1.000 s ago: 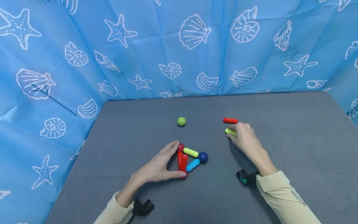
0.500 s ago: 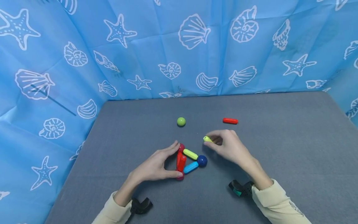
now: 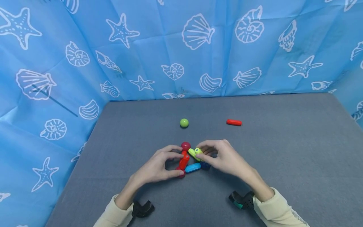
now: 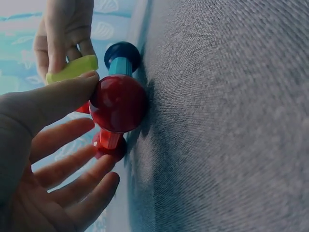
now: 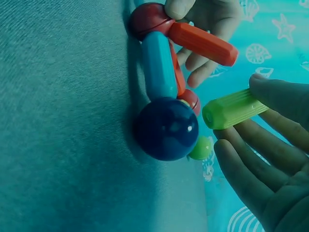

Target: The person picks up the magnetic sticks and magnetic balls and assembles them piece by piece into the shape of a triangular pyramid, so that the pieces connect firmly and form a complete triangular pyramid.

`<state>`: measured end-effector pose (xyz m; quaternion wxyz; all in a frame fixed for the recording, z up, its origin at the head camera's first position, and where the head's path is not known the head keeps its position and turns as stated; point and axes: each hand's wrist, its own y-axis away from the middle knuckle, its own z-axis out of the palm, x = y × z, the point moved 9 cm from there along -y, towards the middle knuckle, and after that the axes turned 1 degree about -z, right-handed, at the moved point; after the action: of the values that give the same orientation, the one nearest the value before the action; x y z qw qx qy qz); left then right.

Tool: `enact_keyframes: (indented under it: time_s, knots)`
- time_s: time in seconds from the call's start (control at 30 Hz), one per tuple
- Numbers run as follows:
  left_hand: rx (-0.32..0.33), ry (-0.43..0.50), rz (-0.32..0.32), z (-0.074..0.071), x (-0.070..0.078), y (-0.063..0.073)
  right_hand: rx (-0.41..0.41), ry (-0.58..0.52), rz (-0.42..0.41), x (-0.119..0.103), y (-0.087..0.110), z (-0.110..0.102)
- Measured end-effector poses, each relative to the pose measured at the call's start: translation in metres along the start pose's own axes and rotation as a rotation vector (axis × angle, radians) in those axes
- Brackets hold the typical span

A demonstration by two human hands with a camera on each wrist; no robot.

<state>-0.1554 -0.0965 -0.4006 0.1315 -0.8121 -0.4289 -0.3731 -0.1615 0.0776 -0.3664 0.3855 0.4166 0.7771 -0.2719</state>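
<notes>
Magnetic balls and rods form a flat triangle. Its corners are a near red ball (image 3: 180,173), a far red ball (image 3: 185,146) and a dark blue ball (image 5: 166,129). A light blue rod (image 3: 193,167) and a yellow-green rod (image 3: 192,153) make two sides; a red rod stands tilted up (image 5: 205,43) from the near red ball. My left hand (image 3: 154,165) holds the triangle, thumb on the near red ball and fingertips by the far one. Above the blue ball, my right hand (image 3: 222,157) pinches a second yellow-green rod (image 5: 234,108), its lower end apart from the ball.
Farther back on the grey table (image 3: 136,126) lie a loose green ball (image 3: 184,123) and, to its right, a loose red rod (image 3: 233,122). A blue curtain (image 3: 158,47) with shell prints hangs behind the table.
My right hand has carried the yellow-green rod leftward from beside the loose red rod to above the blue ball. The left hand stays at the triangle, its fingers slightly shifted.
</notes>
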Motion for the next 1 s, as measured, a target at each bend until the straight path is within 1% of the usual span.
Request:
enact_keyframes:
  time_s: [0.17,0.27,0.37,0.47,0.63,0.8,1.0]
  knots:
    - [0.053,-0.018,0.065,-0.001,0.006,-0.002,-0.034,0.008,-0.013,0.002,0.001,0.005]
    - [0.067,-0.009,0.09,-0.001,0.009,-0.002,-0.045,0.008,-0.017,0.003,0.002,0.007]
    - [0.074,0.0,0.091,-0.001,0.009,-0.003,-0.062,0.005,-0.022,0.003,0.001,0.01]
    - [0.093,-0.009,0.094,-0.002,0.009,-0.003,-0.07,0.023,-0.033,0.002,0.001,0.014]
    - [0.123,-0.034,0.121,-0.003,0.011,-0.002,-0.045,0.077,-0.063,-0.001,0.002,0.017]
    - [0.118,-0.033,0.117,-0.003,0.01,-0.002,-0.02,0.11,-0.075,-0.004,0.001,0.018]
    - [0.117,-0.027,0.131,-0.003,0.011,-0.002,-0.001,0.136,-0.065,-0.005,-0.002,0.02]
